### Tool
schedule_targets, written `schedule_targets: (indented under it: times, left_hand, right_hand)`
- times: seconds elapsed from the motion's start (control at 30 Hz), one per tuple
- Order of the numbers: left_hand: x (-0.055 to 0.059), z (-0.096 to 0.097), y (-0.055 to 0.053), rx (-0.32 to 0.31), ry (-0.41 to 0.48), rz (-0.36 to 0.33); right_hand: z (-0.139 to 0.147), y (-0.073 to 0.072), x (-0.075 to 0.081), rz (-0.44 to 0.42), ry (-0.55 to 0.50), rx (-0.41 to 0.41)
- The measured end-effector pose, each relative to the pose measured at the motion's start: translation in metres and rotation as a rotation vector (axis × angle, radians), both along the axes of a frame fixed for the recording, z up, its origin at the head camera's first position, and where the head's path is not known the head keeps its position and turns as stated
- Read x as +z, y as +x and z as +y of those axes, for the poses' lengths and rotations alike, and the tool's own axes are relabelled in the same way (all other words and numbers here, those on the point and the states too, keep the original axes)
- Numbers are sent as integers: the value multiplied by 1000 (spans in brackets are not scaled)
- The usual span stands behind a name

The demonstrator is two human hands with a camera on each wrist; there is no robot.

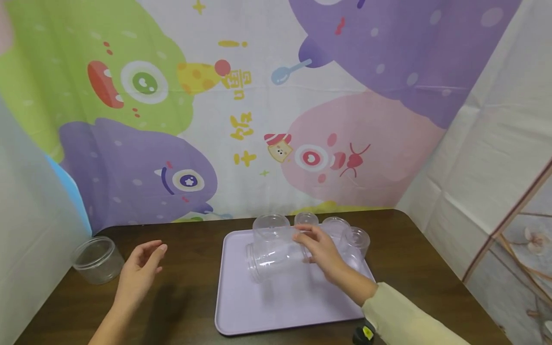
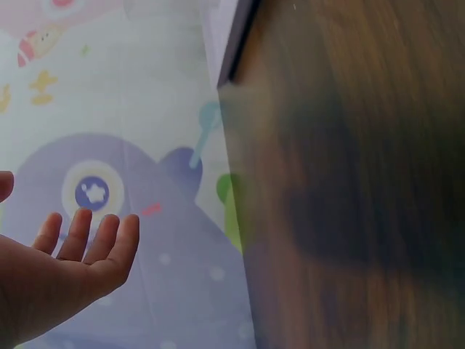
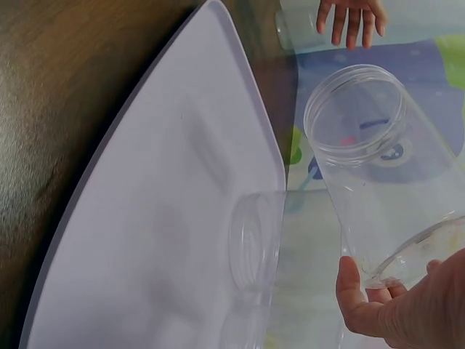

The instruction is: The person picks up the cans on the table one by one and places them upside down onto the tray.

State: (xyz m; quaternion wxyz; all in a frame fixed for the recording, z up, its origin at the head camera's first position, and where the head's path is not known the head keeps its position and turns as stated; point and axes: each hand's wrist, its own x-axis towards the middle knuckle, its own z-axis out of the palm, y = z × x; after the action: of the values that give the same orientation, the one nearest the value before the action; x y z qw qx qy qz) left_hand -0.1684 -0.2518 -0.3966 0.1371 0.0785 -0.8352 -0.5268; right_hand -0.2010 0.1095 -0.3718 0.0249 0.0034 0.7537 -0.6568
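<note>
My right hand point(image 1: 321, 251) grips a tall clear plastic jar point(image 1: 276, 258) by its base end, thumb on one side and fingers on the other. The jar lies sideways in the air over the lilac tray point(image 1: 241, 306), its threaded open mouth toward the left. In the right wrist view the jar point(image 3: 385, 174) shows a wide, lidless rim. My left hand point(image 1: 137, 270) hovers over the table left of the tray, holding nothing, fingers loosely bent. Nearest to it is a short wide clear jar point(image 1: 98, 263) at the table's left edge.
Toward the back of the tray stand more clear jars: a wide one point(image 1: 270, 225), a small one point(image 1: 306, 219) and others point(image 1: 357, 239) at the right. A black object with a yellow mark point(image 1: 363, 334) lies by the tray's front right corner. A cartoon-printed cloth point(image 1: 258, 191) hangs behind the table.
</note>
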Motion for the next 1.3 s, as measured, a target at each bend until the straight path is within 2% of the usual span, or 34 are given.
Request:
schedule_targets:
  times: [0.17,0.57,0.83,1.03,1.3]
  left_hand:
    - [0,-12,1,43,-19,7]
    - [-1,-41,2,159,-156,11]
    - [1,-60,0,240,-188,17]
    - [-1,-75,-1,282,-228,3]
    - [-3,-90,-4,325,-298,-38]
  right_hand:
    - [7,-1,1,16,35,5]
    - [20,-1,3,41,129,12]
    - [27,-1,4,70,202,24]
    - [30,-2,4,84,237,23]
    - [35,-2,4,101,342,12]
